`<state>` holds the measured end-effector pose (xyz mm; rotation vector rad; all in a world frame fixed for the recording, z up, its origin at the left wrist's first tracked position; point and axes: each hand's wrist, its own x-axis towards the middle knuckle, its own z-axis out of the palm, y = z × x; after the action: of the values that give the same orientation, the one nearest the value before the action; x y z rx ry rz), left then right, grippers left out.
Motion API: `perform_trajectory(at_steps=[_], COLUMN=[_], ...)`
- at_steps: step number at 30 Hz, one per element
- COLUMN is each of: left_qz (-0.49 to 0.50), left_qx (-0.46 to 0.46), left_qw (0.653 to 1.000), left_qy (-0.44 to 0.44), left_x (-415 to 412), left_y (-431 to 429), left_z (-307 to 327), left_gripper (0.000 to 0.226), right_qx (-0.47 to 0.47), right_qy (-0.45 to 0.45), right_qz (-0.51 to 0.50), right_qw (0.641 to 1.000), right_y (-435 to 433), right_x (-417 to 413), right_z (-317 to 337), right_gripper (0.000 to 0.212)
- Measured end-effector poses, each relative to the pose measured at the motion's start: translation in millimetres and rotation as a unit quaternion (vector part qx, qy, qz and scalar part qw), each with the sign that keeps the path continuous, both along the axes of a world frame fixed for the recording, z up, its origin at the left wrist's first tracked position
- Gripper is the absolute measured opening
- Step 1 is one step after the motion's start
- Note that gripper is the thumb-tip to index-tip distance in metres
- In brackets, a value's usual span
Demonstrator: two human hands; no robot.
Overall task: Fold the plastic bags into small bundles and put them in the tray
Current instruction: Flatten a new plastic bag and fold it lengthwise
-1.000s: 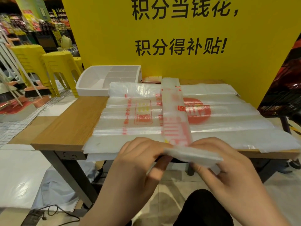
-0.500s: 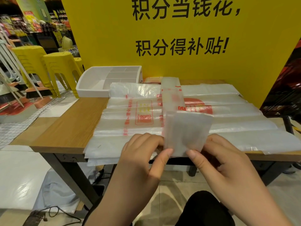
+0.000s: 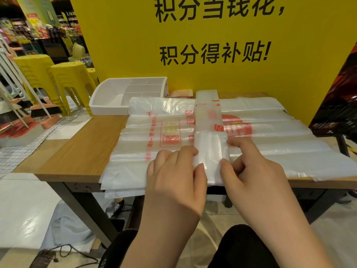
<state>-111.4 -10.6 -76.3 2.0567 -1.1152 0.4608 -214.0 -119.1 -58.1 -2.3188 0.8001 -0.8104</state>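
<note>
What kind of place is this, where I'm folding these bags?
Most likely a supermarket or shop: stocked shelves at the back left, a big yellow promotional sign about points, and a stack of printed plastic bags on the wooden table.

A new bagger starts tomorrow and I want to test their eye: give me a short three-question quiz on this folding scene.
1. True or false: the left hand rests idle on the table.
2. The white tray sits at the table's: A) far left corner, B) near right corner, C) centre.
3. Fill in: the right hand and left hand pinch the folded strip, lying across a ___ of flat bags.
Key: 1 false; 2 A; 3 stack.
</note>
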Motion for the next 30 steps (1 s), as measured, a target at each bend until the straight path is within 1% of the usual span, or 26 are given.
perform_trajectory(at_steps=[3, 8, 10, 11, 13, 15, 18, 20, 23, 26, 30], left_qz=[0.012, 0.029, -0.007, -0.042, -0.112, -0.149, -0.173, -0.187, -0.205, -0.217, -0.224], left_qx=[0.026, 0.07, 0.103, 0.132, 0.21, 0.265, 0.312, 0.327, 0.339, 0.365, 0.374], left_qw=[1.0, 0.997, 0.994, 0.99, 0.971, 0.953, 0.934, 0.926, 0.917, 0.904, 0.898], left_qy=[-0.012, -0.026, -0.026, -0.022, -0.014, -0.005, -0.005, -0.018, -0.044, -0.053, -0.058], left_x=[4, 12, 20, 24, 34, 44, 57, 66, 78, 83, 84], left_y=[-2, -1, -1, -2, -3, -4, -5, -6, -5, -4, -3], left_z=[3, 4, 6, 9, 17, 23, 27, 26, 25, 27, 28], left_gripper=[0.025, 0.032, 0.039, 0.043, 0.049, 0.048, 0.048, 0.05, 0.064, 0.077, 0.081], right_qx=[-0.026, -0.124, -0.169, -0.194, -0.236, -0.257, -0.235, -0.216, -0.215, -0.213, -0.238], right_qy=[0.055, 0.158, 0.169, 0.157, 0.135, 0.148, 0.212, 0.257, 0.302, 0.321, 0.32], right_qz=[-0.01, -0.024, -0.023, -0.016, 0.007, 0.048, 0.132, 0.167, 0.19, 0.209, 0.222], right_qw=[0.998, 0.979, 0.971, 0.968, 0.962, 0.954, 0.939, 0.927, 0.909, 0.899, 0.89], right_y=[2, 4, -1, -6, -16, -28, -43, -52, -60, -65, -69], right_x=[3, 6, 7, 8, 8, 8, 7, 5, 1, -1, -1], right_z=[6, 14, 10, 7, 3, -1, 1, 3, 7, 7, 3], right_gripper=[0.034, 0.024, 0.025, 0.027, 0.028, 0.037, 0.065, 0.078, 0.087, 0.094, 0.096])
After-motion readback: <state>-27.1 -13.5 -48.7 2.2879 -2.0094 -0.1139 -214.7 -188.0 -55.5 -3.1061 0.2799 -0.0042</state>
